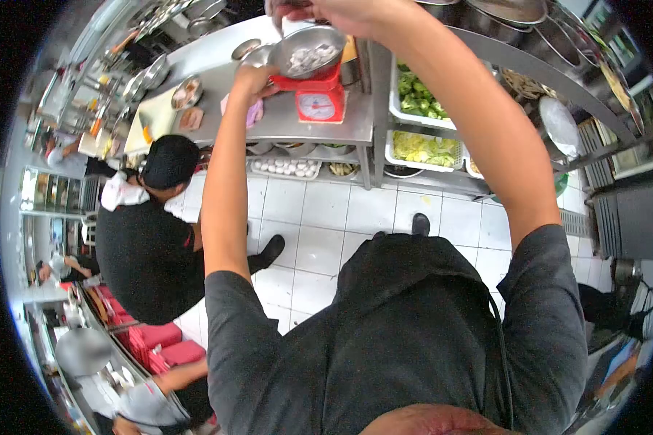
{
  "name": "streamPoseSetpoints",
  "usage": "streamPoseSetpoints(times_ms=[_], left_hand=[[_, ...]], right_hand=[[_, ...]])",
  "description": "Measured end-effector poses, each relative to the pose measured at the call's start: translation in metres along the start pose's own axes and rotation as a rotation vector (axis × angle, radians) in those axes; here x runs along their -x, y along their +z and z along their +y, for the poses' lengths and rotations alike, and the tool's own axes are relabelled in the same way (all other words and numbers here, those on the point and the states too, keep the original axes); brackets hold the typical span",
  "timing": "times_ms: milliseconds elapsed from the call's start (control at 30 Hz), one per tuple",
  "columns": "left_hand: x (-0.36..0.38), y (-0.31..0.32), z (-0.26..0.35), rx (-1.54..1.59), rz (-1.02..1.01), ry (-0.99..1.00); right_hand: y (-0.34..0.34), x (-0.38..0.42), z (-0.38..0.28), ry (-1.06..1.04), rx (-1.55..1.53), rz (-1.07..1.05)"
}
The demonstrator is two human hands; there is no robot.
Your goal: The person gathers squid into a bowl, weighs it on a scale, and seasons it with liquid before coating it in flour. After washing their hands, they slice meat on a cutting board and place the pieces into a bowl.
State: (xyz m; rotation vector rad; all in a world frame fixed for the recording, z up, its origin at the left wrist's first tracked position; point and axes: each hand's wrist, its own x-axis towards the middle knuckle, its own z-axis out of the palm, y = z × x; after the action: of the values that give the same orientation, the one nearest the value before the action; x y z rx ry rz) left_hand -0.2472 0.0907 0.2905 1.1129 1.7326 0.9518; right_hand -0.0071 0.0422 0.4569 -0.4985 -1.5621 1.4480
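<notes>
A metal bowl (329, 42) with pale, whitish food pieces (312, 58) rests on a red kitchen scale (321, 105), whose round dial faces me. My left hand (252, 81) is at the bowl's left side, thumb along the rim and fingers below it. Above the bowl's far edge, my right hand (308, 10) is bent over and partly cut off by the top of the view; its fingers point down, and whether they hold anything I cannot tell. A second metal bowl (257, 56) sits just behind my left hand. Beside the scale lies a purple cloth (255, 113).
A steel counter (279, 130) carries the scale, with a tray of eggs (286, 168) below. Right of it, a rack holds green peppers (419, 94) and chopped lettuce (424, 148). A co-worker in black (149, 239) bends close on my left; another person (141, 402) is lower left.
</notes>
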Motion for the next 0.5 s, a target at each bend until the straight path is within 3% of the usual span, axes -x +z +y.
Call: streamPoseSetpoints(times_ms=[133, 200, 267, 367, 400, 433, 500], left_hand=[[-0.016, 0.004, -0.008, 0.141, -0.029, 0.014], [-0.012, 0.006, -0.004, 0.269, 0.054, 0.052], [0.004, 0.009, 0.009, 0.275, 0.111, 0.082], [0.041, -0.002, 0.01, 0.237, 0.212, 0.2], [0.065, -0.008, 0.012, 0.302, 0.144, 0.246], [0.075, -0.024, 0.009, 0.109, 0.154, 0.225], [0.107, -0.048, -0.013, 0.291, 0.044, 0.23]], right_hand=[[-0.021, 0.073, -0.039, 0.119, -0.16, -0.062], [-0.047, 0.108, -0.046, 0.121, -0.222, -0.178], [-0.066, 0.159, -0.054, 0.001, -0.007, 0.091], [-0.103, 0.235, -0.087, 0.102, 0.167, 0.173], [-0.118, 0.259, -0.097, 0.08, 0.202, 0.206], [-0.13, 0.285, -0.107, 0.065, 0.249, 0.263], [-0.152, 0.337, -0.125, -0.027, 0.348, 0.432]])
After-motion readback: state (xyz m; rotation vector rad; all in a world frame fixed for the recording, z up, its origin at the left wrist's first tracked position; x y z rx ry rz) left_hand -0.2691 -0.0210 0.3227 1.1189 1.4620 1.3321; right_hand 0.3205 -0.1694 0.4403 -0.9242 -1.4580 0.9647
